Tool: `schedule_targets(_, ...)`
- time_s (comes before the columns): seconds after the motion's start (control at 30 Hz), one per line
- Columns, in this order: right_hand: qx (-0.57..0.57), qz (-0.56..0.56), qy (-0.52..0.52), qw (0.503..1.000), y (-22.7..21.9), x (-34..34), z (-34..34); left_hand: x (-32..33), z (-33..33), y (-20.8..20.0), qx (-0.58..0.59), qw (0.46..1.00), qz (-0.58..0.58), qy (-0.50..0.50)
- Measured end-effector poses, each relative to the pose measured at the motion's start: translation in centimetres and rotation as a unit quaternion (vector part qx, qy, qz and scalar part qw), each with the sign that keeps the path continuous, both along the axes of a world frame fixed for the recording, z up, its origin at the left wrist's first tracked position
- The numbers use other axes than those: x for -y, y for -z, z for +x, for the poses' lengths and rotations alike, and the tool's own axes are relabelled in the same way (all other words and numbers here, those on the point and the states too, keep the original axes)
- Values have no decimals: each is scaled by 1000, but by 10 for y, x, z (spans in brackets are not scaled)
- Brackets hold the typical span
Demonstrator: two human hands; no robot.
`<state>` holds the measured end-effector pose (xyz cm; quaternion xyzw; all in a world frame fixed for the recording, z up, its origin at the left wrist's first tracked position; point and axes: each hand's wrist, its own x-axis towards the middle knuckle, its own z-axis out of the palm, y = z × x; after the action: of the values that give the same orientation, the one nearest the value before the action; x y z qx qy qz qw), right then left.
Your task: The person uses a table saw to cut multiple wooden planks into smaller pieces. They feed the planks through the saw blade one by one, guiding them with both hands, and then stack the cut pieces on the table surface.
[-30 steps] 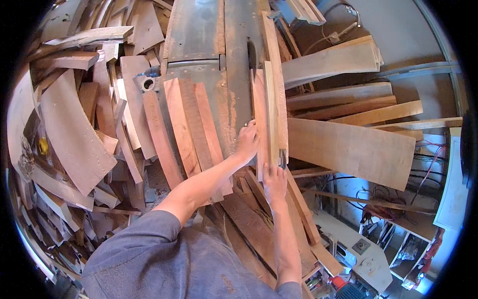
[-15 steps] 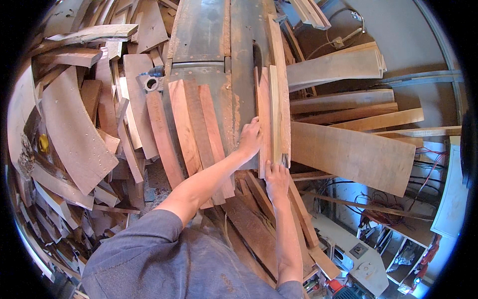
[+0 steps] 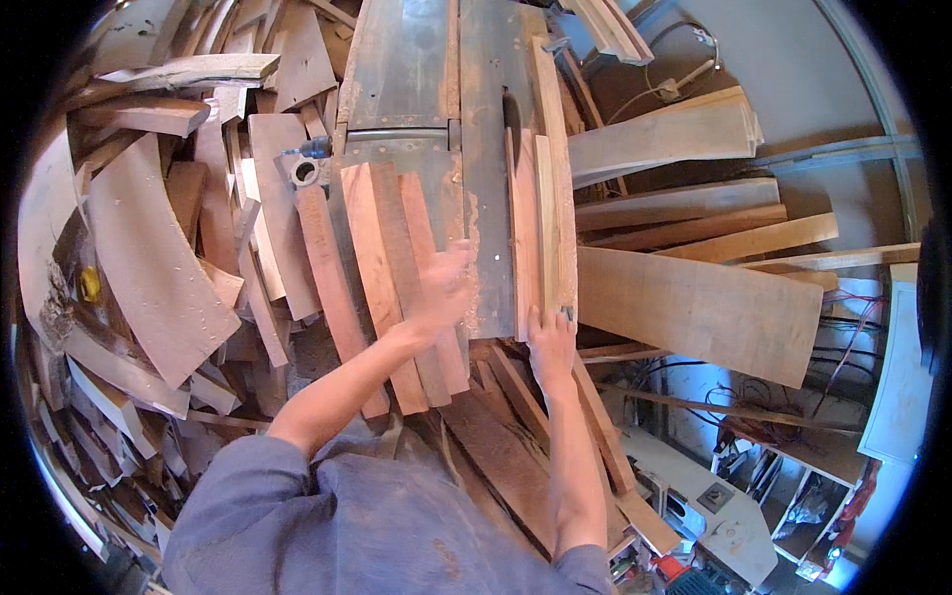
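Note:
A narrow reddish wooden strip [image 3: 525,228] lies lengthwise on the worn metal machine table [image 3: 488,178], beside a pale wooden fence [image 3: 561,198]. At its near end my right hand [image 3: 551,347] has its fingers curled over the strip's end. My left hand [image 3: 443,288] is smeared by motion and hangs over the left part of the table, apart from the strip; its fingers are not clear. Beneath and beside it lie several loose reddish strips [image 3: 369,268]. Past the strip's far end, the dark curved edge of a saw blade [image 3: 510,107] rises from the table.
Offcuts and curved boards [image 3: 159,258] are piled high on the left. Wide planks [image 3: 699,307] stick out on the right, above a cluttered shelf unit [image 3: 808,506]. More boards [image 3: 496,456] lie close in front of me. A drill-like tool [image 3: 315,147] rests by the table's left edge.
My left hand has let go of the strip's side and moved left over the loose strips. The strip and my right hand have shifted slightly forward.

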<state>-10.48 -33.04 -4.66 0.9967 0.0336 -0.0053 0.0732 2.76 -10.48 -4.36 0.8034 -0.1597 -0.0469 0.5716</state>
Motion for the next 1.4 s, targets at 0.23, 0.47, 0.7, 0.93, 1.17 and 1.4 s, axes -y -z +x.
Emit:
schedule_targets(0.23, 8, 9, 7, 1000, 3, 0, 11, -158, 0, -17, 56, 970, 116, -206)
schedule_targets(0.47, 21, 3, -4, 1000, 9, 6, 23, -178, 10, 44, 34, 931, 277, -234)
schedule_targets(0.7, 29, 7, -2, 1000, 8, 6, 34, -167, 15, 73, 13, 931, 254, -262)
schedule_targets(0.93, 41, 12, 11, 999, 12, 7, 45, -169, 16, 80, 25, 927, 267, -263)
schedule_targets(1.17, 32, 19, 5, 999, 13, 10, 58, -171, 15, 83, 26, 926, 268, -264)
schedule_targets(1.4, 31, 5, 5, 999, 8, 12, 69, -170, 16, 81, 3, 934, 250, -255)
